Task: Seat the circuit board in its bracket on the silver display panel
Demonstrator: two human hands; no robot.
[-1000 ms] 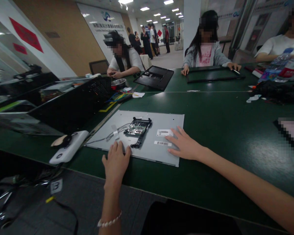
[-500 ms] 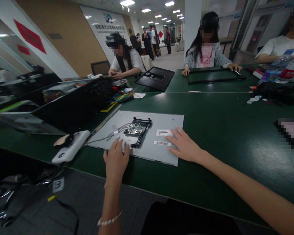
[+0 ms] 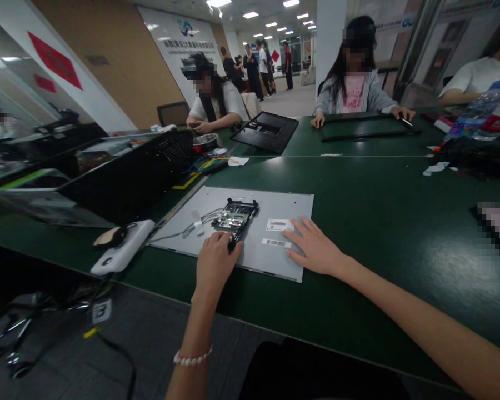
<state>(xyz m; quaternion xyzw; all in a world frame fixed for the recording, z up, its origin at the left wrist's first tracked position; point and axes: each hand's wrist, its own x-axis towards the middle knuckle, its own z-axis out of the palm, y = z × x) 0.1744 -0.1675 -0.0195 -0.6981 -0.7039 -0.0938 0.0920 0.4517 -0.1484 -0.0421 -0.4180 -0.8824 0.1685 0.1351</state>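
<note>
A flat grey display panel (image 3: pixel 254 261) lies on the green table with two white labels on its right half. On it rests a black plastic bracket with a circuit board (image 3: pixel 234 215), and grey cables (image 3: pixel 206 218) run from it to the left. My left hand (image 3: pixel 215 265) has its thumb and fingers closed around the bracket's near end, hiding that corner. Spread flat, my right hand (image 3: pixel 314 250) rests on the panel's right side, its fingertips by the labels, holding nothing.
Left of the panel lies a white device (image 3: pixel 123 247), with a large black casing (image 3: pixel 129 175) behind it. Across the table are a black cover (image 3: pixel 269 130) and a black frame (image 3: pixel 370 135) under another person's hands. A bottle (image 3: pixel 475 111) stands at right.
My left hand has moved right from the panel's near edge and closed on the bracket's near end. My right hand stays in place on the panel.
</note>
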